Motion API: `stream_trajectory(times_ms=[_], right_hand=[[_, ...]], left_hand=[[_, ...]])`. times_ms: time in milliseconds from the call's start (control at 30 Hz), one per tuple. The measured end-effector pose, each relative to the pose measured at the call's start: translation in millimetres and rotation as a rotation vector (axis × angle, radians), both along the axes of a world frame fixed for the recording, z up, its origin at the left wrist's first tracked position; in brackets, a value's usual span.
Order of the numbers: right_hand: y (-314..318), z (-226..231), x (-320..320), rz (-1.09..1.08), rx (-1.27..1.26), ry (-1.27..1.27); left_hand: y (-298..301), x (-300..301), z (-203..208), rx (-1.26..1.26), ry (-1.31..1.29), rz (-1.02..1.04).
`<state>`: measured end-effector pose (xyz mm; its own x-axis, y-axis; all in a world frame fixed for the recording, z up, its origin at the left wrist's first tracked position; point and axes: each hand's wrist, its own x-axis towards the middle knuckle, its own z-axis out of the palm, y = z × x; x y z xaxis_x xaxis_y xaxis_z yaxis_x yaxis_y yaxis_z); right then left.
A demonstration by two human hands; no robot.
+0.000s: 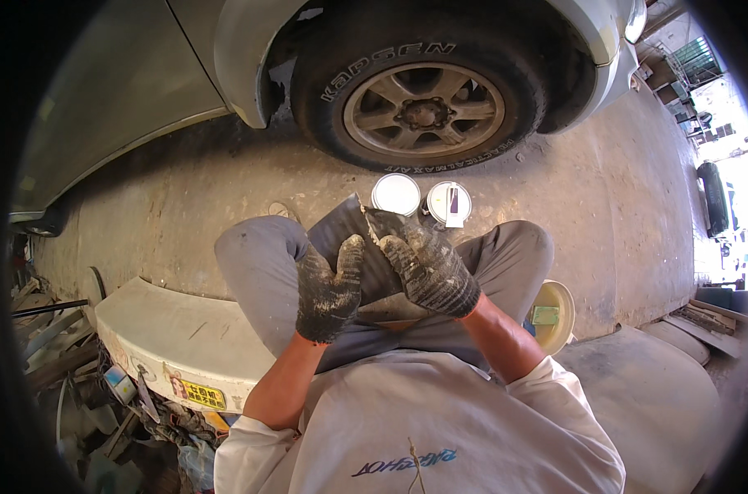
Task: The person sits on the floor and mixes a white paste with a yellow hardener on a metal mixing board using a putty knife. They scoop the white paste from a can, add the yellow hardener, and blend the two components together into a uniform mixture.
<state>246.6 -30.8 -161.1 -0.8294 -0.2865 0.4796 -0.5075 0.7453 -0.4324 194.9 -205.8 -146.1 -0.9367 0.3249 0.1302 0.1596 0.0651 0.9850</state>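
Both of my hands wear dark knitted gloves crusted with pale dried material. My left hand [328,284] is closed on a thin dark flat sheet [338,226], its thumb lying over the face and its other fingers mostly hidden behind. Close beside it, my right hand [430,270] is closed at the sheet's right side. A ragged line of pale paste runs along the edge by its fingertips. Whether a separate thin blade sits in the right hand, I cannot make out. The sheet is tilted above my lap, between my bent knees.
Ahead stand two round cans, one with a white lid [396,195], the other [449,204] bearing a pale flat item. Beyond them is a vehicle's wheel [423,111]. A pale bumper [193,333] lies left, a yellowish bucket [555,317] right. Scrap [86,412] piles lower left.
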Motion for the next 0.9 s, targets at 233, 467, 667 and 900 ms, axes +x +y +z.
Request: stream_trajectory(times_ms=[233,467,667,900], right_hand=[[4,6,1,0.082,0.097,-0.076],[3,4,0,0.021,0.26,0.136],[-1,-3,-17,-0.646,-0.538,-0.311],[-31,26,-1,-0.472,-0.697,-0.299]], left_hand=[[-1,-2,6,-0.004,0.003,-0.019],[-11,-5,11,-0.007,0.01,0.058],[-8,15,-6,-0.008,-0.105,0.408],[2,23,-26,0.242,-0.222,0.434]])
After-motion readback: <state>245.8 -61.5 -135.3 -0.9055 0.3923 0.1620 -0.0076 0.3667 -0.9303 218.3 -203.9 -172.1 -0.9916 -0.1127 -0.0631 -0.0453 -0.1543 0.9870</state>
